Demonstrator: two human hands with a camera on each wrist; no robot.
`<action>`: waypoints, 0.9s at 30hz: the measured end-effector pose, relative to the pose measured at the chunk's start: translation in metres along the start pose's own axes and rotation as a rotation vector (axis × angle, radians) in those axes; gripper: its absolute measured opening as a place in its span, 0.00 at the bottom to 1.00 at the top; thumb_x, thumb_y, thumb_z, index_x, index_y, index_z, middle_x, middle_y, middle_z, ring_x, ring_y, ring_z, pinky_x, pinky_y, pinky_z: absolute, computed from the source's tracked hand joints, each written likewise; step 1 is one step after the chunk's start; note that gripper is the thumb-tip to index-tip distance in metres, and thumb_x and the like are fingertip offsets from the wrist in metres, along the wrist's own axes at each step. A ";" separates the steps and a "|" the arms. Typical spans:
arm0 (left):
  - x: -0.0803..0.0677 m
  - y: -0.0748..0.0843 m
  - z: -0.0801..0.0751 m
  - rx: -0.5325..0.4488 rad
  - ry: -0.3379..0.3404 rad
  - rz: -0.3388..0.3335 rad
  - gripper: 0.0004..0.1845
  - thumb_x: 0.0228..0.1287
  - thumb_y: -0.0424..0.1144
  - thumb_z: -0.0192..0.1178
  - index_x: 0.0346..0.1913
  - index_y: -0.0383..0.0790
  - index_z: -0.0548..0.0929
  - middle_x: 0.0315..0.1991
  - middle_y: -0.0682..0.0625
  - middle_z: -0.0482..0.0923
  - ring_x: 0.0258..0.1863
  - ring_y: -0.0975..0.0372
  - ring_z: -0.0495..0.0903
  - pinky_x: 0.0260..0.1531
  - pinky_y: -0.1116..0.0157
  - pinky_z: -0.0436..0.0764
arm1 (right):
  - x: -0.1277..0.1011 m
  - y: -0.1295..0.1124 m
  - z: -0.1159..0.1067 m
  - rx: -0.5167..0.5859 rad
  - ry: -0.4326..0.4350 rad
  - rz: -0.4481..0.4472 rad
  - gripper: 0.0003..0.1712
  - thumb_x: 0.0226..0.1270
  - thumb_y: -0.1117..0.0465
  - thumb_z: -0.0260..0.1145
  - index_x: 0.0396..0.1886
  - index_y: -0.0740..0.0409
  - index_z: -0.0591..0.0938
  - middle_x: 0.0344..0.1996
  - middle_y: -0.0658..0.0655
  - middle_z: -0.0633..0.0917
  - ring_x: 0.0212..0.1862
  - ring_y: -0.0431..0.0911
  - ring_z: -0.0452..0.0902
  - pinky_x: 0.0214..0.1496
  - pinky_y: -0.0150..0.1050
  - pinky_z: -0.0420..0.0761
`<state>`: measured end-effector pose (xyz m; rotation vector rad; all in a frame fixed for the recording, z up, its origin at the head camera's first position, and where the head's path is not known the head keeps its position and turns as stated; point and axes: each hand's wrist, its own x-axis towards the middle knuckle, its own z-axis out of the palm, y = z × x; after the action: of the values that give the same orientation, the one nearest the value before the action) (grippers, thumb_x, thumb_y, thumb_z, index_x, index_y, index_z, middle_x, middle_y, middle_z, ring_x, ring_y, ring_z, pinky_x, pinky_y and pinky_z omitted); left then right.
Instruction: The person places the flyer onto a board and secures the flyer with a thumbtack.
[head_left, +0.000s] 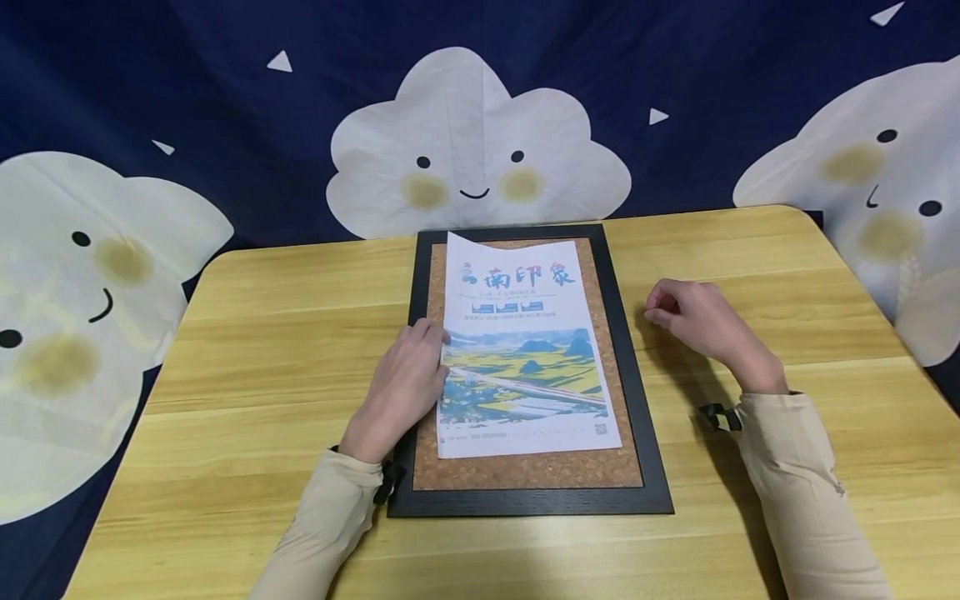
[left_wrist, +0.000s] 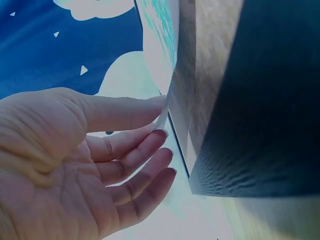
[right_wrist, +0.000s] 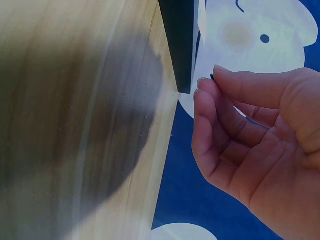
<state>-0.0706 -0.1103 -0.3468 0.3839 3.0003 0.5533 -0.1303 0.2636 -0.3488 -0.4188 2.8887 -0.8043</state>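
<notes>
Dark blue cloth (head_left: 300,125) with three cloud prints (head_left: 480,108) behind; wooden tabletop (head_left: 277,367) in front. Paper sheet (head_left: 525,350) on cork board (head_left: 525,473) inside black frame (head_left: 531,502), long axis running near to far. Sheet lies right of left hand (head_left: 401,382), fingers pinching its left edge: nearer hand. Right hand (head_left: 697,321) just right of frame, apart from sheet, fingers pinching tiny dark piece (right_wrist: 212,76), kind unclear. Count: one sheet, one board, one frame, one visible piece.
</notes>
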 end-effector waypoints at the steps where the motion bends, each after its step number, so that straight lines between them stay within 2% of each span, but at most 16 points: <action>1: 0.000 0.000 0.000 -0.001 -0.001 0.001 0.15 0.65 0.22 0.63 0.54 0.28 0.84 0.56 0.36 0.79 0.51 0.46 0.78 0.40 0.54 0.81 | 0.000 0.000 0.000 0.000 -0.001 0.002 0.03 0.72 0.70 0.67 0.36 0.64 0.82 0.28 0.56 0.82 0.32 0.49 0.73 0.34 0.42 0.72; 10: 0.001 0.002 0.001 -0.028 -0.027 -0.027 0.14 0.64 0.18 0.60 0.51 0.27 0.83 0.55 0.35 0.79 0.47 0.48 0.78 0.43 0.54 0.81 | 0.000 0.000 0.000 0.001 -0.003 0.007 0.03 0.73 0.69 0.66 0.36 0.64 0.82 0.28 0.56 0.82 0.32 0.50 0.73 0.34 0.43 0.71; 16: -0.001 0.000 0.001 -0.033 -0.039 -0.011 0.13 0.66 0.18 0.58 0.50 0.28 0.83 0.52 0.37 0.80 0.46 0.49 0.78 0.41 0.54 0.81 | -0.001 -0.003 0.002 -0.001 0.017 -0.020 0.03 0.72 0.69 0.67 0.35 0.63 0.82 0.28 0.55 0.82 0.31 0.49 0.73 0.34 0.42 0.72; 23: -0.003 -0.002 0.003 0.004 -0.110 0.009 0.12 0.68 0.21 0.58 0.51 0.30 0.84 0.49 0.40 0.80 0.46 0.49 0.78 0.40 0.55 0.80 | -0.003 -0.012 -0.001 0.104 0.079 -0.081 0.03 0.72 0.69 0.68 0.36 0.62 0.84 0.28 0.54 0.84 0.31 0.48 0.75 0.32 0.35 0.73; 27: -0.003 0.000 0.002 0.030 -0.134 0.043 0.14 0.69 0.23 0.60 0.55 0.30 0.84 0.52 0.39 0.80 0.48 0.48 0.78 0.42 0.55 0.81 | 0.000 -0.021 -0.006 0.181 0.092 -0.082 0.03 0.73 0.67 0.67 0.39 0.63 0.85 0.31 0.56 0.86 0.33 0.49 0.77 0.34 0.31 0.74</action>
<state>-0.0673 -0.1107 -0.3486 0.4689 2.8804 0.4662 -0.1266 0.2490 -0.3326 -0.4947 2.8635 -1.1161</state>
